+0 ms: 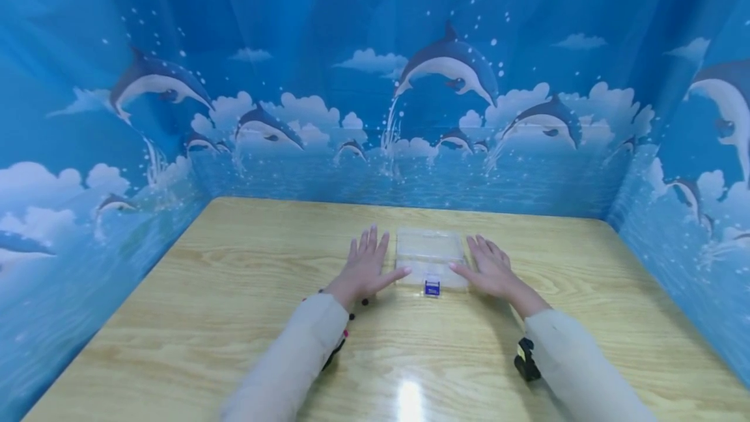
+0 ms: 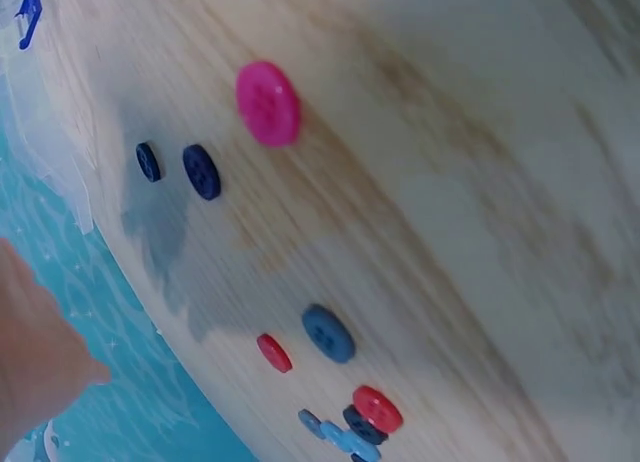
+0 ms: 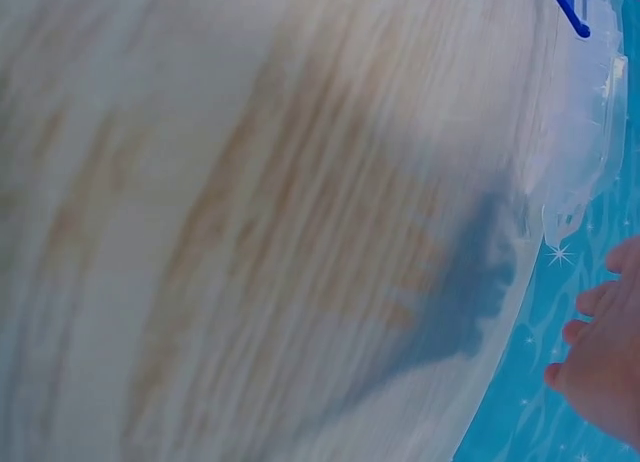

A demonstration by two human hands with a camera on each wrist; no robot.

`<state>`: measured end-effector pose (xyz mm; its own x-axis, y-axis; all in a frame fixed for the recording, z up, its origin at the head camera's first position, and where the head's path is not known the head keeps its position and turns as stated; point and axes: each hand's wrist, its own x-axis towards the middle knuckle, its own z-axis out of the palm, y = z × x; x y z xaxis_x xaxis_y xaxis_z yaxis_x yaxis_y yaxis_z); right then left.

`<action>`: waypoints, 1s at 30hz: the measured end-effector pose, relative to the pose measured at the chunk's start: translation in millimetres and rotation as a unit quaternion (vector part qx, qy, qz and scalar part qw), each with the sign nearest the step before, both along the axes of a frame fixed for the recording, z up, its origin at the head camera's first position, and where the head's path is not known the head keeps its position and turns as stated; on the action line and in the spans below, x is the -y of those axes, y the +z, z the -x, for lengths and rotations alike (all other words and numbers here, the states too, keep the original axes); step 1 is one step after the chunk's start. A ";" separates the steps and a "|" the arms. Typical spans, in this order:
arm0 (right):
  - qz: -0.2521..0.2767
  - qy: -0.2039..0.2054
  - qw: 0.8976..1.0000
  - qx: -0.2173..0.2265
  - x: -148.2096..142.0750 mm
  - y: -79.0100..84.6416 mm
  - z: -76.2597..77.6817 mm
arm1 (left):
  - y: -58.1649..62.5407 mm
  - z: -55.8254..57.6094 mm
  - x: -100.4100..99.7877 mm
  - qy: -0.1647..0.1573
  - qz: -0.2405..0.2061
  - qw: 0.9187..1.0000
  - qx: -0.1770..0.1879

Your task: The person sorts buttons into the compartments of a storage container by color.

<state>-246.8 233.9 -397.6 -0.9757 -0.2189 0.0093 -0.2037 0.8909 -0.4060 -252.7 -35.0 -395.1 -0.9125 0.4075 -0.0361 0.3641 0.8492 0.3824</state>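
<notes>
A clear plastic box [image 1: 430, 246] with a blue latch [image 1: 431, 288] on its near side lies on the wooden table. To its left is my left hand [image 1: 362, 271], fingers spread and straight, thumb pointing at the box's near left corner. My right hand [image 1: 491, 272] mirrors it on the other side, its thumb over the near right part of the box. Neither hand grips anything. Beneath the left forearm lie loose buttons: in the left wrist view, a pink button [image 2: 268, 104], dark blue buttons [image 2: 201, 172], a grey-blue button [image 2: 328, 333] and red buttons [image 2: 377, 409].
The wooden table [image 1: 246, 266] meets a blue curtain [image 1: 328, 174] printed with dolphins at its back and sides. Several small buttons cluster together at the bottom of the left wrist view. A dark band [image 1: 526, 360] sits at the right sleeve.
</notes>
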 end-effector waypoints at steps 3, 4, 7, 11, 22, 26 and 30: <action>-0.004 -0.001 1.000 0.000 1.1 -1.5 2.5 | 0.1 1.8 -4.1 0.000 0.005 1.000 0.005; -0.006 0.001 1.000 0.001 1.4 -2.3 3.2 | -0.1 2.6 -5.7 -0.001 0.009 1.000 0.006; -0.004 0.009 1.000 0.004 2.7 -4.4 4.7 | -1.1 4.7 -10.4 -0.006 0.025 1.000 0.009; -0.007 0.014 1.000 0.004 3.6 -5.8 5.4 | -4.1 7.7 -14.8 -0.011 0.038 0.999 0.007; -0.013 0.009 1.000 0.027 4.0 -6.9 6.3 | -8.4 9.7 -16.6 -0.001 0.053 0.999 -0.001; -0.013 0.008 0.999 0.033 3.1 -7.2 6.6 | -8.1 9.8 -16.8 -0.002 0.055 0.998 0.001; -0.013 0.008 0.999 0.037 2.6 -8.0 7.3 | -9.2 10.2 -17.2 0.000 0.058 0.998 0.001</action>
<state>-254.1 231.3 -405.6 -0.9698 -0.2340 -0.0686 -0.1885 0.8978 -0.3980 -262.9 -17.8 -404.2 -0.9123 0.4005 -0.0853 0.3633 0.8877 0.2827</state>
